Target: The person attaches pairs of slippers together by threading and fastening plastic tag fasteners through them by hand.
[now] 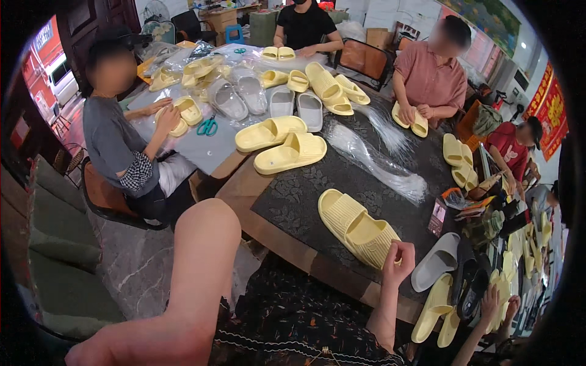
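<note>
My right hand point(400, 262) is curled at the near end of a pair of yellow ribbed slide slippers point(357, 229). Its fingertips are close to the slippers' edge; whether they touch it, or pinch something small, I cannot make out. The slippers lie together on the dark patterned mat point(287, 210) in front of me. My left arm is bent, its elbow raised at the lower left, and the left hand is out of the picture. Beyond the pair, a bundle of clear plastic strands point(378, 161) stretches across the mat. Two more yellow slides point(290, 152) rest to its left.
Grey slides point(229, 100) and more yellow ones crowd the far table, beside green-handled scissors point(207, 126). At right are a phone point(437, 216), a grey slide point(436, 262) and dark footwear point(471, 280). Co-workers handle slippers at left, far side and right. Another person's hands point(490, 302) show at lower right.
</note>
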